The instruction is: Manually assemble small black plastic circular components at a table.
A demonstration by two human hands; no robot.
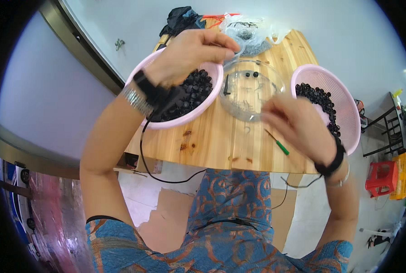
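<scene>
My left hand [198, 49] reaches over the pink basket [215, 98] on the left. Its fingers are pinched together beside a small clear container's rim; a dark speck shows at the fingertips, too small to name. Small black round parts [185, 98] heap in that basket. In the middle stands a round clear plastic tray [240, 113], with two black parts [252, 74], a thin black pointed piece [226, 85] and small clear bits in it. My right hand [296, 125], smeared by motion, hovers at the tray's near right edge, fingers curled. Below it lies a green-handled screwdriver [281, 146].
On the right, a second pink basket [348, 102] holds more black parts [316, 98]. Clear plastic bags [253, 41] and a black bag [181, 20] sit at the table's far end. Black cords run from both wristbands. Red stools [381, 178] stand off to the right.
</scene>
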